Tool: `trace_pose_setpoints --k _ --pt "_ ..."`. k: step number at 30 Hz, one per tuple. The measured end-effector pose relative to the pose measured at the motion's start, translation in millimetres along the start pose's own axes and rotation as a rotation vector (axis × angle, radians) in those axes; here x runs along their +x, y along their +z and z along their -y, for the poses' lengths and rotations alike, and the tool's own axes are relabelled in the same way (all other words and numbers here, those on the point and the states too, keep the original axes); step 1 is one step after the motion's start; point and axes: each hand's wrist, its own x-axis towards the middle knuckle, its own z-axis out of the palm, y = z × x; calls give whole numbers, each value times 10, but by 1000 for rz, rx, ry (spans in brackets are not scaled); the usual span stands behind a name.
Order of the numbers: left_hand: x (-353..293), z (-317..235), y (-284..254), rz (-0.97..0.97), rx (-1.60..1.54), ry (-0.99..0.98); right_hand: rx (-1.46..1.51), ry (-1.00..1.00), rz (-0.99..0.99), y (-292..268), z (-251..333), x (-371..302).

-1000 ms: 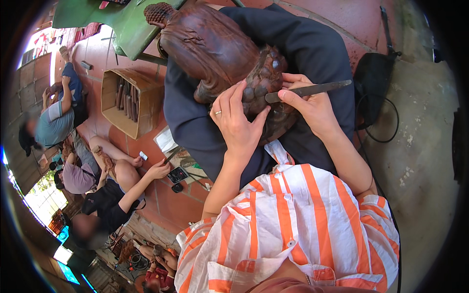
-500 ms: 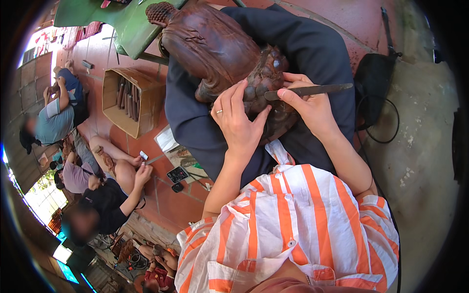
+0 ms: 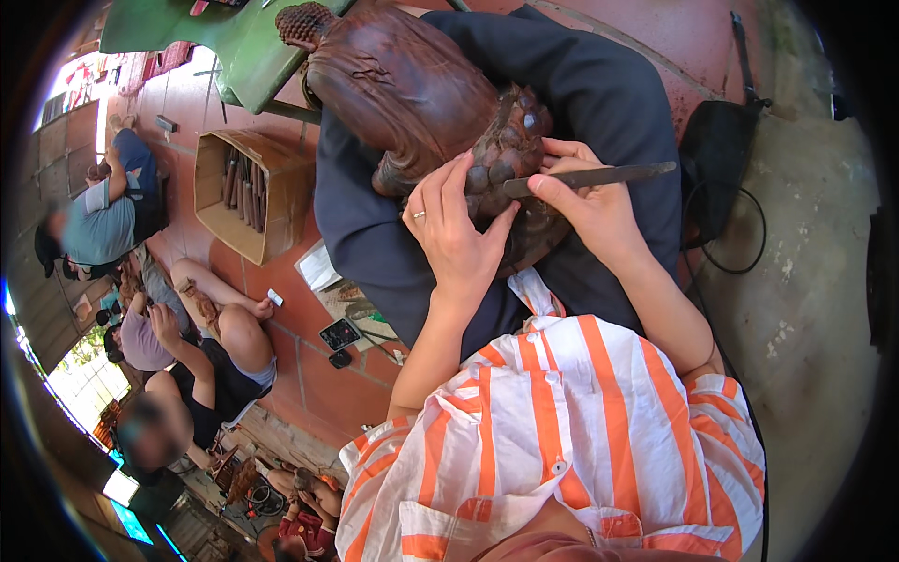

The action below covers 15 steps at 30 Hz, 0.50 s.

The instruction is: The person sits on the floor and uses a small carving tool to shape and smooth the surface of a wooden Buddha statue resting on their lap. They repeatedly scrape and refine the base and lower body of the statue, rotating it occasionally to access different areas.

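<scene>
Across my lap on dark cloth [image 3: 365, 244] lies a carved wooden statue [image 3: 412, 84], dark reddish brown, with a curly-haired head at the upper left and a bumpy carved base towards me. My left hand [image 3: 456, 220] rests on the base, fingers spread over its rounded carvings. In my right hand [image 3: 590, 201] is a flat dark file [image 3: 609, 176], pinched between thumb and fingers. Its left end touches or nearly touches the carving between my hands; the other end points right. Some of my right fingers are hidden behind the file and statue.
A cardboard box [image 3: 267, 201] of wooden-handled tools stands on the tiled floor at left. Beyond it several people sit working. A phone [image 3: 340, 333] lies near my left knee, a green plastic chair [image 3: 243, 56] stands at upper left, and a black bag [image 3: 721, 159] sits at right.
The file has shifted very slightly left, while my left hand keeps its place. A person at left has drawn an arm back from near their foot.
</scene>
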Motion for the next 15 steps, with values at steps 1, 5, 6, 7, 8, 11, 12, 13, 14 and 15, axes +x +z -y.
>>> trace_pose_setpoints --k 1,5,6,7,8,11,12,13,14,15 --pt "-4 -5 -1 4 6 -3 111 46 -32 -12 -41 -1" --pt "-11 -6 -5 6 6 -7 -49 -10 23 12 9 -26" --pt "0 6 5 0 -1 3 -169 -91 26 16 35 6" --pt "0 14 8 -6 -8 13 -84 -33 18 7 7 9" --pt "2 8 6 -7 -2 9 0 18 10 -17 -24 20" --pt "-3 -8 0 -8 10 2 94 69 0 -27 -20 1" --pt "-5 -9 2 -9 11 3 98 70 0 -24 -13 -5" --pt "-3 -10 4 -10 11 3 5 31 24 -24 13 9" --pt "-5 -5 6 -10 7 7 -88 -2 46 -22 46 13" --pt "3 3 9 -10 3 11 -85 6 47 -26 52 23"
